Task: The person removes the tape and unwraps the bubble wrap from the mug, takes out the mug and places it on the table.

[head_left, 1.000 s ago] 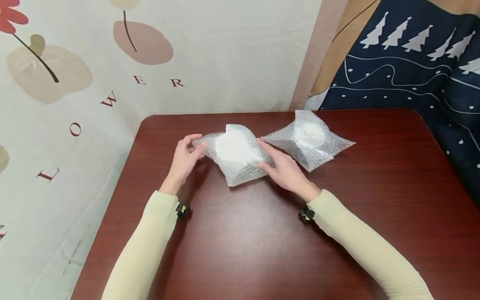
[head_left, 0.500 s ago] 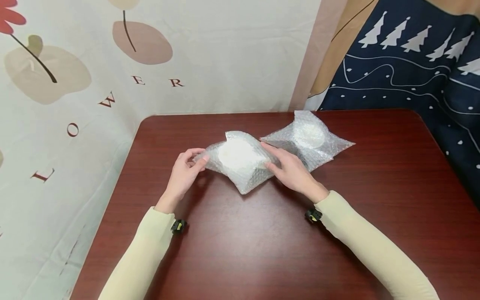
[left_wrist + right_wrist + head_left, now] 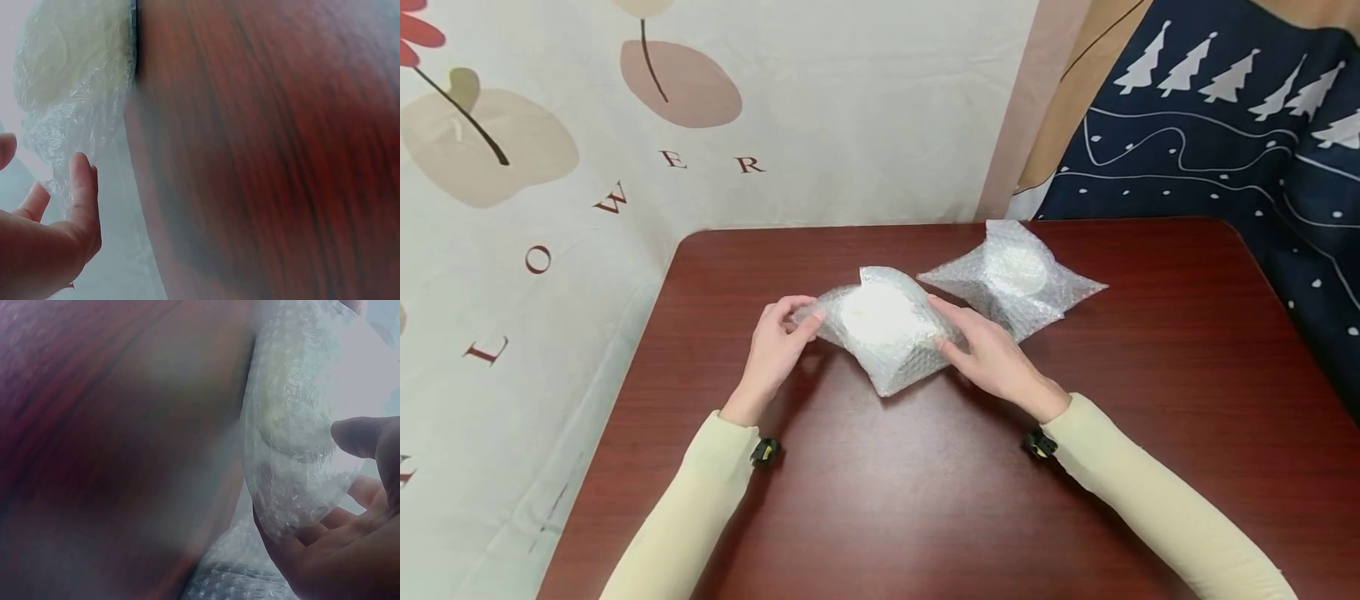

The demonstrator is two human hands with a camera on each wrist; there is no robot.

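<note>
In the head view, a bubble-wrapped bundle [image 3: 887, 329] with pointed corners sits between the two hands, a pale round shape showing through its wrap. My left hand [image 3: 775, 346] pinches the bundle's left corner between thumb and fingers. On the opposite side my right hand [image 3: 996, 358] grips its edge, thumb on the near face and fingers behind. The left wrist view shows the thin corner of wrap [image 3: 59, 140] between the fingers. In the right wrist view, the fingers curve under the wrapped bundle [image 3: 290, 431]; the contents are veiled by the bubbles.
A second bubble-wrapped bundle [image 3: 1018, 271] lies just behind and right of the first, near the far edge of the dark red wooden table [image 3: 880, 500]. A printed white cloth [image 3: 865, 117] and a navy tree-patterned cloth [image 3: 1195, 167] hang beyond the table.
The held bundle has come a little toward me and to the right, turning slightly, and both hands have moved along with it. The second bundle stays in place.
</note>
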